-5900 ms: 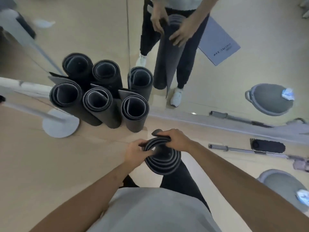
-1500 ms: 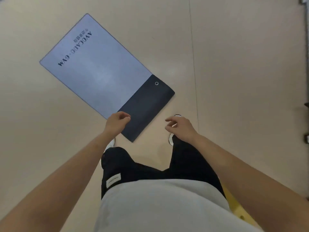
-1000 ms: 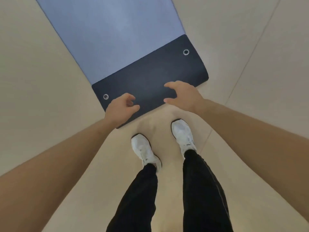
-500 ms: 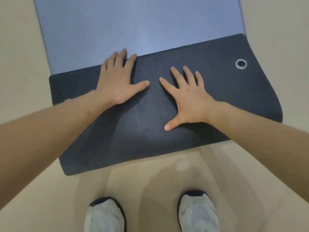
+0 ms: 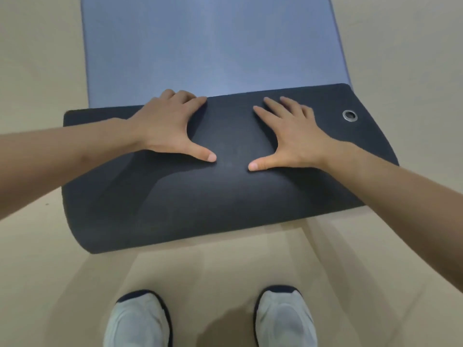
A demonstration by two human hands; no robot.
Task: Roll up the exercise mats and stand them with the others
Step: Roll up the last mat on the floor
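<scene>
Mat: a blue-grey rectangular foam exercise mat (image 5: pixel 210 43) lies flat on the beige floor (image 5: pixel 37 58), its length running away from the person toward the top of the head view.
Folded end: the near end of the mat is turned over onto itself, showing a dark charcoal underside (image 5: pixel 200 196) that forms a wide curved band across the middle of the view; its far edge lies on the blue-grey surface and its near, rounded edge faces the person's feet.
Eyelet: a small round metal ring (image 5: pixel 350 115) is set in the charcoal band near its far right corner, just beside the right hand's little finger side but apart from it.
Left hand: the left hand (image 5: pixel 172 128) presses palm down on the charcoal band, left of centre, fingers together and reaching to the far edge where the band meets the blue-grey surface, thumb stretched toward the middle; it is spread flat and clasps nothing.
Right hand: the right hand (image 5: pixel 288 136) presses palm down on the band, right of centre, fingers slightly fanned and pointing away, thumb stretched inward; it too is spread flat, with nothing in its grasp.
Thumbs: the two thumb tips point at each other, near but not touching.
Arms: both bare forearms come in from the lower left and lower right edges.
Feet: two white shoes with dark toe trim (image 5: pixel 140 321) stand on the floor just short of the rolled edge, apart from the mat.
</scene>
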